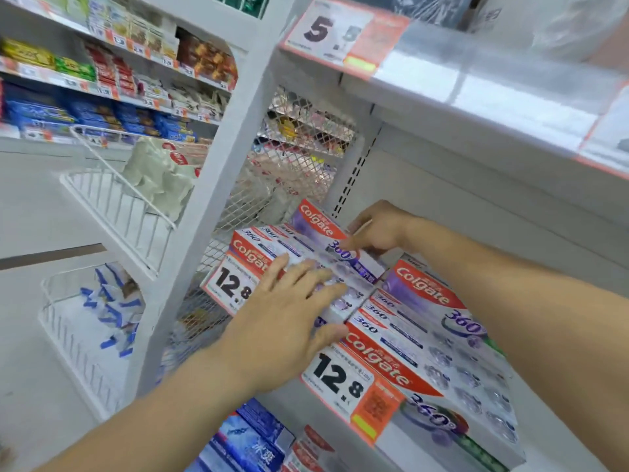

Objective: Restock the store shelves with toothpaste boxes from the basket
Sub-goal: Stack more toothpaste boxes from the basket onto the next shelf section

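Nearest the camera, my left hand [292, 311] lies flat with fingers spread and straight on the lower stack of Colgate 360 toothpaste boxes [306, 267], steadying it and gripping nothing. Just beyond, my right hand [377, 229] pinches the far end of one tilted toothpaste box [326, 233], which rests at an angle on top of that stack, not yet squared up. To the right, a second stack of Colgate boxes [442, 338] sits on the same white shelf [565, 396], behind a price tag reading 12.8 [340, 373].

I judge this to be the placing step: one box is being seated on the left pile. Next I would need to turn it parallel with the boxes beneath, push it back and let go.

Hidden from me: the basket itself, so I cannot tell how many boxes remain. My right fingertips are behind the box. Farther off, a wire mesh side panel [306, 137] and the neighbouring aisle's goods are blurred.
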Demonstrator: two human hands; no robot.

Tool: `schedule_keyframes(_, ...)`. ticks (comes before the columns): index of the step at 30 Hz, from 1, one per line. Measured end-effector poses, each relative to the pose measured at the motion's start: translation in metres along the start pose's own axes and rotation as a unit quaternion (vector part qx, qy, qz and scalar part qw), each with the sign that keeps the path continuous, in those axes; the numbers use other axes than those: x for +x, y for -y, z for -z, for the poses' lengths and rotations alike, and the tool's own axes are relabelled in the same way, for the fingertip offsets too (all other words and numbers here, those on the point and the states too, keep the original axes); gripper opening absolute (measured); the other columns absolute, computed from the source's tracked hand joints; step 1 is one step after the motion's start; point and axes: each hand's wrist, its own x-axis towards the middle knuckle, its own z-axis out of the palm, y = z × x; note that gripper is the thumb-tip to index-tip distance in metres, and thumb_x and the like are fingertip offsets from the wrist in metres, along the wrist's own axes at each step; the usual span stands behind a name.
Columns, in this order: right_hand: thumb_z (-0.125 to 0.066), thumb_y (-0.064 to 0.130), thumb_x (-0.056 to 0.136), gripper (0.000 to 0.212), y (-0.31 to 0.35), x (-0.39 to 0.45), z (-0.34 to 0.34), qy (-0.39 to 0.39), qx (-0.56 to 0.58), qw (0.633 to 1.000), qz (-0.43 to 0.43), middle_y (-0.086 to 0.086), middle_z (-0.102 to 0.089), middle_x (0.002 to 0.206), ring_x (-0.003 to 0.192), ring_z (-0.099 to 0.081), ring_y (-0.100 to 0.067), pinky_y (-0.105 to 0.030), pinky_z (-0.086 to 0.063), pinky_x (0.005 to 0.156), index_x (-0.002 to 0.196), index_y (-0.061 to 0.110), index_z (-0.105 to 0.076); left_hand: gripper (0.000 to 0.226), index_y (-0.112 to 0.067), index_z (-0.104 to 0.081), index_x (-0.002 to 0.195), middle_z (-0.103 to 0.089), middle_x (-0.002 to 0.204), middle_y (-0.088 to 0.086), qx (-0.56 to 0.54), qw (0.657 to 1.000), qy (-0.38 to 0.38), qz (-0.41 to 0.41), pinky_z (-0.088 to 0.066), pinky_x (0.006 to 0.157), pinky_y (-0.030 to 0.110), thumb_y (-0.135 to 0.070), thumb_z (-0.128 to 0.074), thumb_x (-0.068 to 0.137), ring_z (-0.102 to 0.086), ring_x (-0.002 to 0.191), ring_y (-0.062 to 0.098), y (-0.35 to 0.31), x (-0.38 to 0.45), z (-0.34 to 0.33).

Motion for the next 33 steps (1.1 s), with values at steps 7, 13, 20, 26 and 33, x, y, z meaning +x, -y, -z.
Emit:
schedule_keyframes(7,-0.082,0.030,0.081,0.042,0.007,-0.006,-0.007,0.123,0.036,0.992,-0.006,-0.012,-0.073,0.106,0.092,-0.069,-0.023,-0.034,-0.061,0.075,0.116,0.010,-0.069,0.064,-0.034,-0.052,0.140,-0.056,0.142,-0.004,0.034,0.999,0.005,0.005,-0.008,0.117,0.043,-0.068,-0.022,0.095,-0.046,0.138,0.023,-0.001,0.001,-0.004)
schedule_keyframes(13,-0.079,0.040,0.082,0.044,0.005,-0.010,-0.007,0.103,-0.056,0.993,0.024,-0.004,-0.070,0.116,0.105,-0.067,-0.020,-0.038,-0.057,0.092,0.121,0.021,-0.067,0.064,-0.037,-0.048,0.142,-0.051,0.146,-0.006,0.045,0.999,0.014,0.005,0.002,0.119,0.039,-0.070,-0.021,0.094,-0.039,0.142,0.020,0.000,0.001,-0.004)
schedule_keyframes(20,-0.080,0.024,0.084,0.010,0.038,-0.090,-0.001,-0.109,0.016,0.973,0.202,0.008,-0.073,0.087,0.075,-0.066,-0.003,-0.022,-0.053,0.073,0.090,0.019,-0.074,0.075,-0.039,-0.028,0.152,-0.021,0.164,-0.006,0.020,1.000,0.015,0.007,0.010,0.124,0.040,-0.074,-0.012,0.088,-0.003,0.154,0.016,-0.007,-0.002,0.014)
schedule_keyframes(26,-0.078,0.015,0.082,0.008,0.028,-0.231,-0.052,-0.121,0.135,0.949,0.258,0.009,-0.073,0.071,0.064,-0.067,-0.002,-0.012,-0.049,0.061,0.078,0.020,-0.074,0.019,-0.024,-0.063,0.107,-0.063,0.102,-0.010,-0.129,0.982,-0.109,0.087,-0.046,0.082,0.031,-0.036,-0.054,0.095,-0.059,0.094,0.008,-0.026,-0.098,0.015)
schedule_keyframes(33,-0.083,0.017,0.078,0.012,-0.027,-0.294,-0.249,0.102,0.244,0.957,0.118,0.005,-0.070,0.072,0.061,-0.061,0.001,-0.026,-0.055,0.068,0.081,0.020,-0.072,0.043,-0.020,-0.060,0.119,-0.058,0.115,-0.003,-0.122,0.930,0.225,0.264,-0.045,0.093,0.029,-0.046,-0.058,0.086,-0.059,0.107,0.018,-0.048,-0.289,-0.060)
